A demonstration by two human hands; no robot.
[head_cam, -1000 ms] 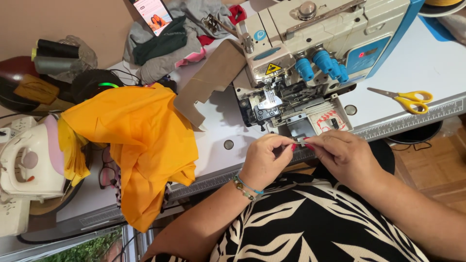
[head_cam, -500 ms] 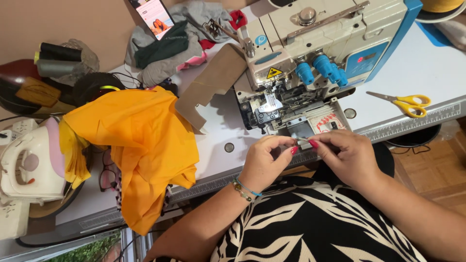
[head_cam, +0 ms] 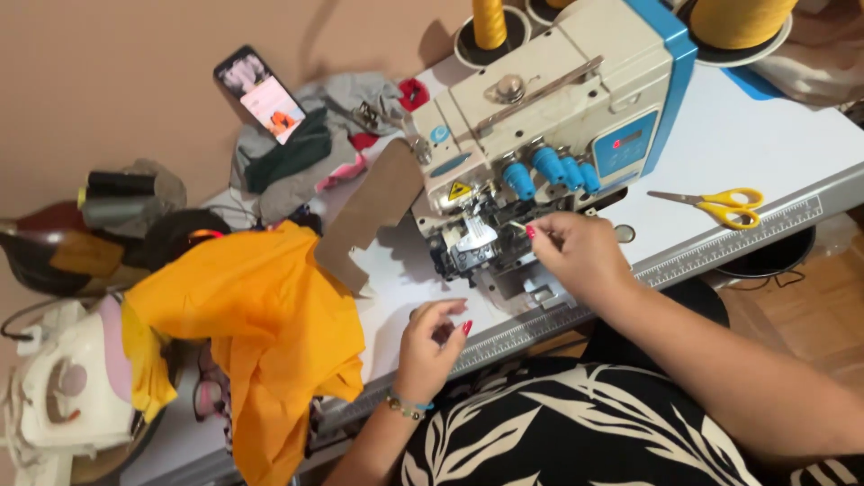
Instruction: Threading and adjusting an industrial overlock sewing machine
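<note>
My right hand [head_cam: 583,256] reaches into the open front of the white and blue overlock sewing machine [head_cam: 549,99]. Its thumb and forefinger pinch a small thin light piece [head_cam: 519,226] near the needle area; I cannot tell whether it is thread or a tool. My left hand [head_cam: 432,346] hovers over the white table's [head_cam: 747,135] front edge, fingers loosely curled and apart, holding nothing. It is apart from the machine and just right of the orange-yellow fabric [head_cam: 261,333].
Yellow-handled scissors [head_cam: 720,205] lie right of the machine. A brown cardboard piece [head_cam: 369,216] leans at its left. A phone [head_cam: 261,94] and a clothes pile sit at the back, an iron [head_cam: 63,387] at far left. Yellow thread cones [head_cam: 490,22] stand behind the machine.
My hands, pinched together before the machine, have parted. The right moved up to the machine's needle area; the left dropped back toward the table edge and opened. The view tilted.
</note>
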